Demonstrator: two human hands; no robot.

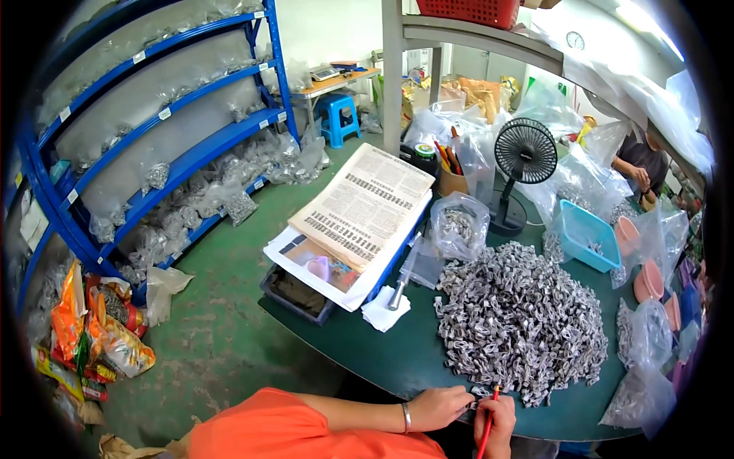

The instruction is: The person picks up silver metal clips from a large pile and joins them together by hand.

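At the table's near edge my left hand, a metal bracelet on its wrist, is closed in a pinch. A small grey metal part shows at its fingertips, partly hidden. My right hand is close beside it, fingers wrapped round a slim red pen-like tool whose upper end points up at the pile. Just beyond both hands rises a big heap of small grey metal parts, looped or clip-like, on the dark green table.
Left of the heap are a white paper with a metal tool, and printed sheets over a tray. Behind stand a black fan, a filled plastic bag and a blue basket. Another person's hand shows far right; blue shelving lines the left.
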